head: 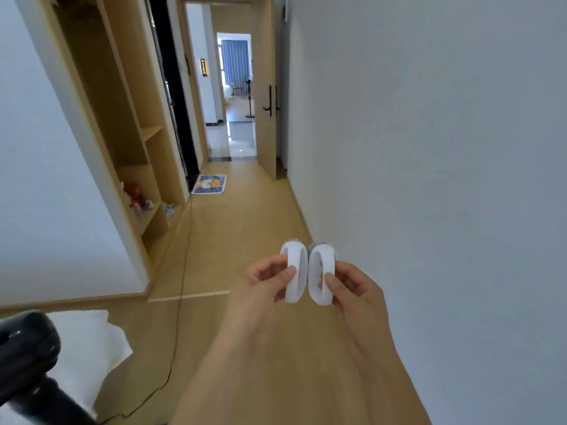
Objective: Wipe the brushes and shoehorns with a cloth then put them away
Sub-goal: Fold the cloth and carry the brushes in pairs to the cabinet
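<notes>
Two white oval brushes with short bristles on their far edges are held up side by side in front of me. My left hand [266, 279] pinches the left brush [295, 273] between thumb and fingers. My right hand [349, 286] pinches the right brush [320, 276] the same way. The two brushes touch or nearly touch at the middle. A white cloth [89, 348] lies at the lower left on a wooden surface, apart from both hands. No shoehorn is visible.
A wooden open shelf unit [144, 185] with small red toys stands on the left. A black cable [181, 289] runs along the wooden floor. A black device [24, 357] fills the bottom-left corner. A white wall [445, 179] stands close on the right, and a doormat [210, 184] lies down the hallway.
</notes>
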`<state>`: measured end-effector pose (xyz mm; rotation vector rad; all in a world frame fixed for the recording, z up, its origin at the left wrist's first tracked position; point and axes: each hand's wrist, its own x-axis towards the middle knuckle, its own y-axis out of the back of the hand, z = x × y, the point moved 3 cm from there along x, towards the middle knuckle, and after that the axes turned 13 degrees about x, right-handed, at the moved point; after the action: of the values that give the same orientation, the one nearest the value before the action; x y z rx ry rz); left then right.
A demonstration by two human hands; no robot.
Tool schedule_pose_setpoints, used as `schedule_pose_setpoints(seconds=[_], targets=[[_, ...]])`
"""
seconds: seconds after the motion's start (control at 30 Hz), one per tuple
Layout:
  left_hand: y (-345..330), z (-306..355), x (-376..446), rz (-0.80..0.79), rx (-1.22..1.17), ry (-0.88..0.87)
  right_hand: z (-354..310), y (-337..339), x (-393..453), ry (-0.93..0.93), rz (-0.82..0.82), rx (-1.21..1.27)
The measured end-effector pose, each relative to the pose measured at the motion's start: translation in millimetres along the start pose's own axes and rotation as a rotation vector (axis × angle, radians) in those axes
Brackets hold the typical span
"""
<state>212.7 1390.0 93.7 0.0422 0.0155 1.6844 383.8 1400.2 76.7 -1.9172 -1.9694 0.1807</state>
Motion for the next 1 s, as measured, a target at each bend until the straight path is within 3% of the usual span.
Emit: schedule_pose_setpoints(seconds=[0.27,0.53,1.0], targets=[[-7.9,33.3,177.6,0.182,-0.035,-0.022,6.0,-15.3,208.5,-0.047,-0.210,0.007],[8.1,24.0,312.8,0.291,-0.051,-0.020,53.3,-38.6,360.8,-0.152,-0.221,0.081],[75.9,14.5,608.0,0.183,-0.061,-0.038,132.0,-112.9,618.9,-0.077,-0.122,0.044]])
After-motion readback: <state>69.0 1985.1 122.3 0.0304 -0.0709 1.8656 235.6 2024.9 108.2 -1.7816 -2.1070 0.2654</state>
